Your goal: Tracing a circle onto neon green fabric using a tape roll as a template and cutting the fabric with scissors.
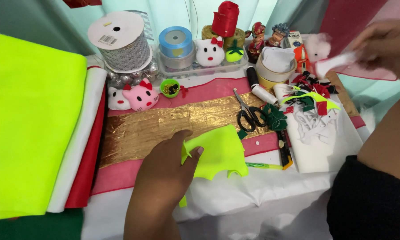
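Pinching neon felt piece (217,153) with left hand (164,178), just left of scissors (249,115); right hand (384,44) far right, gripping white scrap (335,64).

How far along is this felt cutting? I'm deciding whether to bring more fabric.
Done: a heap of scraps lies right of the scissors, which are set down. In hand: the left hand holds a cut yellow piece; the right hand pinches a white piece, blurred. Left: the folded yellow felt and the white and red layers under it look uncut.
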